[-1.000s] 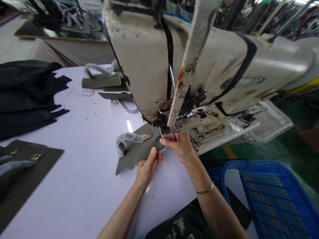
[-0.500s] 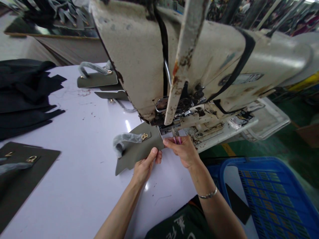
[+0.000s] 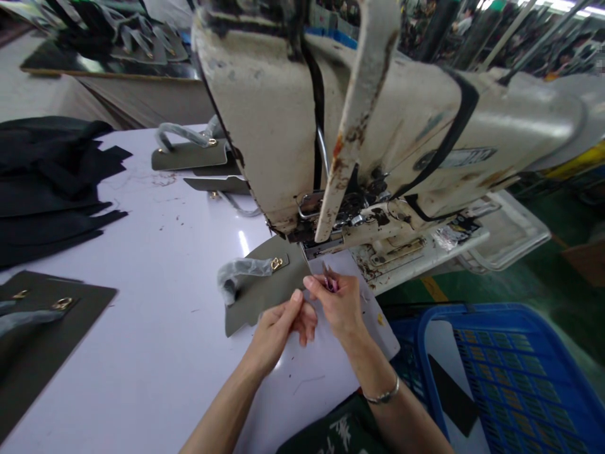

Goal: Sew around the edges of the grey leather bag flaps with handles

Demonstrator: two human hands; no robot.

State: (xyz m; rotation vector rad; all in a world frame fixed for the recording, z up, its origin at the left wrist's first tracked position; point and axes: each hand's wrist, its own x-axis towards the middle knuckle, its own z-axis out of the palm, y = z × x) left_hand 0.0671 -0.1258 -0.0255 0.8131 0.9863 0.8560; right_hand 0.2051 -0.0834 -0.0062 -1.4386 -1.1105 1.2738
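An olive-grey bag panel (image 3: 278,285) lies on the white table under the sewing machine's needle area. Its handle (image 3: 246,267) is wrapped in clear plastic and joined by gold-coloured rings. My left hand (image 3: 276,331) is at the panel's near right edge, thumb and forefinger pressed together, other fingers curled; whatever is between them is too small to make out. My right hand (image 3: 339,308) is closed around small pink-handled thread snips (image 3: 330,281), blades pointing up toward the machine. Its thumb and fingertip meet close to the panel's corner, near my left fingertips.
The rusty cream sewing machine (image 3: 269,107) towers over the panel. More handled panels (image 3: 189,157) lie behind, another (image 3: 70,321) at left. Black cut pieces (image 3: 47,183) are piled at far left. A blue basket (image 3: 520,310) stands right, below table height.
My right hand has drawn back from the machine toward me with the snips. My left hand has shifted slightly nearer, its fingers curling more off the panel's edge. The panel stays put.
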